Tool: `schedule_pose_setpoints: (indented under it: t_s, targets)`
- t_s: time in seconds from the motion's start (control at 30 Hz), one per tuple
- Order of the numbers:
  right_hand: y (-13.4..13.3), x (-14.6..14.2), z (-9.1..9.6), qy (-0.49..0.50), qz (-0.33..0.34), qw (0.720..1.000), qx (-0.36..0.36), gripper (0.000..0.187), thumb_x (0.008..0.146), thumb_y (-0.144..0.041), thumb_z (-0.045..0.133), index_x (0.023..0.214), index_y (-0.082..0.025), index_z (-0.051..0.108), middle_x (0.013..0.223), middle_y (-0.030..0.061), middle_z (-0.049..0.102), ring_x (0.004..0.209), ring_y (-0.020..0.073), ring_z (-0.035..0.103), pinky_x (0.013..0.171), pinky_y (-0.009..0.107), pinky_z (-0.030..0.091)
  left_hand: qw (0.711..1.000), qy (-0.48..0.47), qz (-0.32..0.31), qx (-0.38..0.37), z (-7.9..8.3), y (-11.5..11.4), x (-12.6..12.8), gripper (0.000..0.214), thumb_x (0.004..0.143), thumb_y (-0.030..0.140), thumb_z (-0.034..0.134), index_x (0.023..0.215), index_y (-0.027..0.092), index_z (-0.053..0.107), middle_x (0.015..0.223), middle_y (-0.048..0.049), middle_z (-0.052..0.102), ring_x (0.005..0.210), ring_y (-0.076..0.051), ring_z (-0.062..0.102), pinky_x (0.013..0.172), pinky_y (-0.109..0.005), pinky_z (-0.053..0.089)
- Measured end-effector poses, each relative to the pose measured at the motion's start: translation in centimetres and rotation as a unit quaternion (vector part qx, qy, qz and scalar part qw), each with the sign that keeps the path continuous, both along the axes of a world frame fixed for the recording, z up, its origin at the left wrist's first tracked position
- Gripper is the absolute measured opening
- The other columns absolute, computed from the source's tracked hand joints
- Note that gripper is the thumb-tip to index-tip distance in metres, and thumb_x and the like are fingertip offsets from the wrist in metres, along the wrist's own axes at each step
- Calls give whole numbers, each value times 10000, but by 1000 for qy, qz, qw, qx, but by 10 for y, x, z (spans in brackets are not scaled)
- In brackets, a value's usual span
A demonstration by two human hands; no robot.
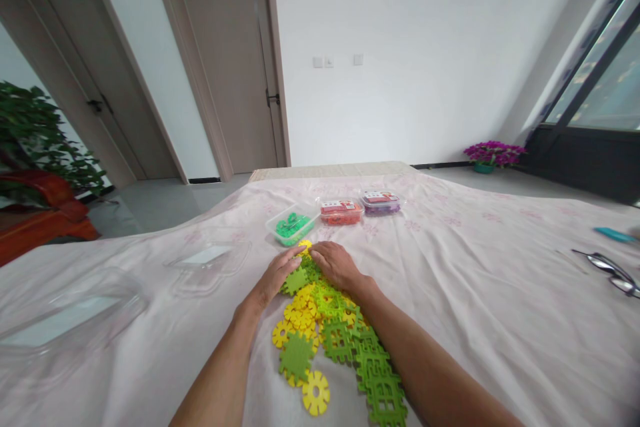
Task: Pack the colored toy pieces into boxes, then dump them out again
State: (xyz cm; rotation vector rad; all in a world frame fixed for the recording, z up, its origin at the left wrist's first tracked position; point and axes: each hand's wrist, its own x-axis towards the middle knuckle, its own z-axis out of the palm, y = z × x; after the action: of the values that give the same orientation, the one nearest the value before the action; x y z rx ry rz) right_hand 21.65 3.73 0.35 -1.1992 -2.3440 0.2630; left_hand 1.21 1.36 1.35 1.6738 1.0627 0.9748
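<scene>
At the notched-plastic pile [325, 300], I saw left hand [277, 273], right hand [337, 265], fingers half-bent, hold unclear; beyond, clear tub [273, 226] held green pieces [293, 225].

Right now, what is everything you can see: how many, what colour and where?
round pieces: many, yellow, middle pile
square pieces: many, green, same pile
open tub: 1, clear, green pieces inside, beyond pile
red tub: 1, reddish contents, right of that
purple tub: 1, purple contents, farther right
plastic lids or trays: 2, clear, left
cloth: 1, pale, under pile
glasses: 1 pair, dark, right
blue item: 1, blue, far right
doors: 2, brownish, back left
wall switches or sockets: 3, white, back
leafy plant: 1, green, far left
wooden furniture: 1, reddish, far left
potted flowers: 1, purple, back right
window or glass door: 1, dark frame, right
left grip: 1, bare hand, pile's far left
right grip: 1, bare hand, pile's far right
</scene>
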Motion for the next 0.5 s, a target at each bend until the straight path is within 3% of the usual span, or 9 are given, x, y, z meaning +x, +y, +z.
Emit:
schedule_pose_setpoints:
  t_s: [0.13,0.23,0.33,0.4,0.5]
  targets:
    - [0,0,-7,-4,-28,999,25,468,1037,-444,287,1347,-224,561,1408,112,547,1327,252,450,1093,433,339,999,-11,28,13,-5,3,2,537,899,465,483,1355,197,570,1455,-63,531,1367,-241,464,1139,-416,370]
    - [1,-1,-12,-29,-32,999,3,490,1029,-472,301,1430,-256,480,1501,98,456,1406,277,352,1130,494,270,999,4,30,29,-3,3,2,521,893,449,499,1347,207,583,1437,-55,551,1378,-240,449,1160,-417,338]
    - [0,-1,-7,-11,5,1000,-6,493,1035,-491,264,1363,-258,547,1377,85,581,1291,253,484,1091,446,315,999,10,20,41,1,1,2,459,893,419,503,1280,215,642,1388,-52,597,1345,-243,487,1170,-418,324]
    - [-1,0,-1,15,25,1000,-9,529,1038,-501,233,1210,-219,647,1185,89,677,1122,224,583,1007,376,385,999,11,10,43,2,0,1,418,897,402,495,1226,220,678,1333,-51,639,1295,-246,535,1165,-420,330]
    - [-3,1,5,33,-6,999,-16,620,1041,-502,172,984,-177,697,932,89,699,915,197,617,873,320,438,1000,3,-3,29,-1,1,1,415,903,409,490,1196,197,691,1281,-64,670,1237,-258,578,1148,-429,352]
